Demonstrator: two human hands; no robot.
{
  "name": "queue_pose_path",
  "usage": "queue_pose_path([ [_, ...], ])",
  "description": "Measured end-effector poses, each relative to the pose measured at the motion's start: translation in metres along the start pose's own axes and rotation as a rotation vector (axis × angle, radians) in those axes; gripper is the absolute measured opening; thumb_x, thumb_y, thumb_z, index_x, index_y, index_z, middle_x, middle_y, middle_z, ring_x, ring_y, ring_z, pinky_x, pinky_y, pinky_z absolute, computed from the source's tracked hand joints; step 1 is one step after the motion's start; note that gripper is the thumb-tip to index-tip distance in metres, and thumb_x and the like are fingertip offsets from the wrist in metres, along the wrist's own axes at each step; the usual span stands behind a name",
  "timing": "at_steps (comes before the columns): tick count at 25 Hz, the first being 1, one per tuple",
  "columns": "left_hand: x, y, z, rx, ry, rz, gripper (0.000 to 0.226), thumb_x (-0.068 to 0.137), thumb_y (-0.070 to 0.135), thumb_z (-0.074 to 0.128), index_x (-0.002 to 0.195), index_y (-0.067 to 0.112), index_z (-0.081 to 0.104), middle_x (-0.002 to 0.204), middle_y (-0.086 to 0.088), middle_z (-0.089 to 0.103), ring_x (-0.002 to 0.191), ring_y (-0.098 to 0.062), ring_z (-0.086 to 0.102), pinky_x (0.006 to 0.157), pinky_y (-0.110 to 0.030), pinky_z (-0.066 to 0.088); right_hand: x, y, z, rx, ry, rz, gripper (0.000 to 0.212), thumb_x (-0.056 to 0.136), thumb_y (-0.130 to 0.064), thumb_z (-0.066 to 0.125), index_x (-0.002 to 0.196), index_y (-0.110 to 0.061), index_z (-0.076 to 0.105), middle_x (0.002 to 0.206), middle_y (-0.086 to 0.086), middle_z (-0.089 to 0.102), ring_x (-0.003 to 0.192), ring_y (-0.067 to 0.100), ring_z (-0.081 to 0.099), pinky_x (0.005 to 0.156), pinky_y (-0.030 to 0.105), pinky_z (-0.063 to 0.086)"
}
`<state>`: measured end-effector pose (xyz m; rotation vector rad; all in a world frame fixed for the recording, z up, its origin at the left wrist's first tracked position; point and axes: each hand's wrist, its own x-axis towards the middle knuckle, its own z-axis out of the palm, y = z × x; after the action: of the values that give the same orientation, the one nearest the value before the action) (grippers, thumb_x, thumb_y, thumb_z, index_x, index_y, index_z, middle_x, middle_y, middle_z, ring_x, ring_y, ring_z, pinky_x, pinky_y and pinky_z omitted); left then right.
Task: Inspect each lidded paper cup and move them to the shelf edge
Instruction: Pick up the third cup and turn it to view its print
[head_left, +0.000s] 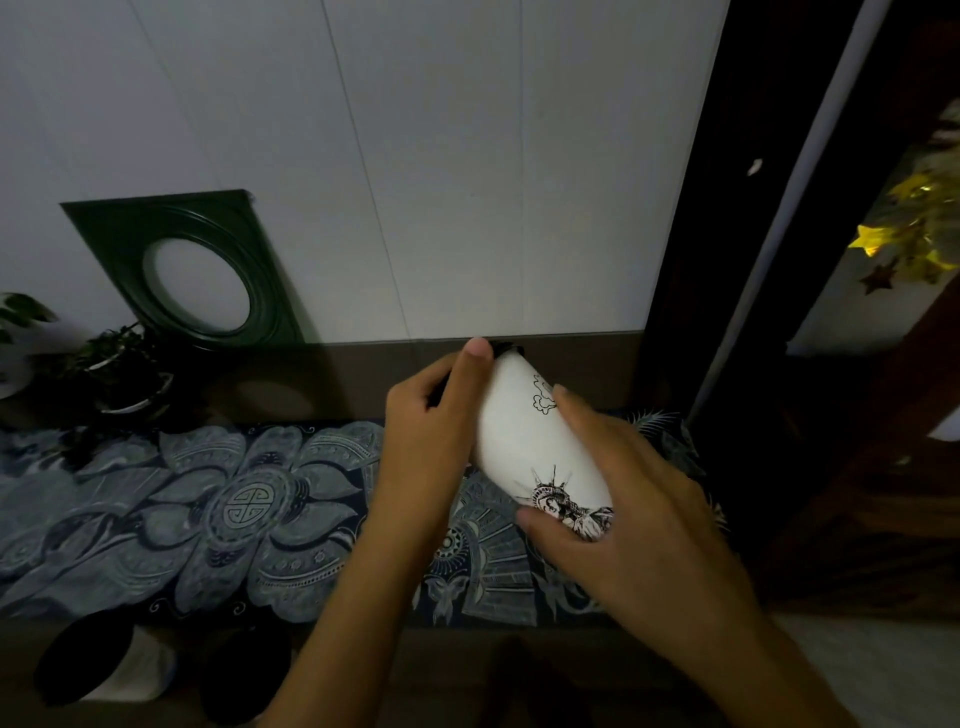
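Both hands, left hand (436, 415) and right hand (623, 499), gripped the tilted paper cup (530, 447) (black lid (503, 347) pointing away, contents hidden).

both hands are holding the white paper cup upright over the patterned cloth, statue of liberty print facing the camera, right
Not quite. In the head view the white paper cup is tipped well over, its black lid pointing away toward the wall, not upright. The rest holds: the left hand and right hand both hold it over the patterned cloth, with the Statue of Liberty print facing the camera.
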<state>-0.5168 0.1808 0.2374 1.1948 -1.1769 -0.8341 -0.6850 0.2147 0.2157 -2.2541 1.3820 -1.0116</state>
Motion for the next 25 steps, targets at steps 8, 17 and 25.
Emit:
queue_pose_path([
  [8, -0.003, -0.005, -0.009, -0.223, -0.109, -0.016, 0.051, 0.090, 0.058, 0.049, 0.120, 0.025, 0.074, 0.101, -0.008, 0.079, 0.092, -0.025, 0.072, 0.076, -0.036, 0.059, 0.006, 0.009, -0.023, 1.130, -0.393, 0.467, 0.019, 0.095, -0.026, 0.064, 0.100, -0.010, 0.073, 0.072, 0.018, 0.077, 0.055, 0.012, 0.073, 0.047, 0.016, 0.052],
  [17, -0.007, -0.009, 0.008, -0.271, 0.098, -0.321, 0.041, 0.099, 0.051, 0.051, 0.089, 0.022, 0.078, 0.088, -0.009, 0.081, 0.079, -0.022, 0.078, 0.064, -0.035, 0.063, 0.006, 0.004, -0.010, 0.339, 0.158, 0.131, 0.056, 0.085, -0.057, 0.066, 0.130, -0.024, 0.063, 0.128, -0.012, 0.059, 0.107, -0.003, 0.061, 0.080, 0.005, 0.051],
  [25, -0.016, -0.013, 0.008, -0.154, 0.006, -0.047, 0.034, 0.079, 0.062, 0.051, 0.108, 0.058, 0.068, 0.115, 0.010, 0.073, 0.095, -0.011, 0.072, 0.065, -0.029, 0.059, 0.024, 0.012, -0.030, 0.679, 0.146, 0.235, 0.017, 0.091, -0.048, 0.065, 0.097, -0.033, 0.071, 0.094, -0.014, 0.075, 0.083, 0.003, 0.075, 0.046, 0.021, 0.056],
])
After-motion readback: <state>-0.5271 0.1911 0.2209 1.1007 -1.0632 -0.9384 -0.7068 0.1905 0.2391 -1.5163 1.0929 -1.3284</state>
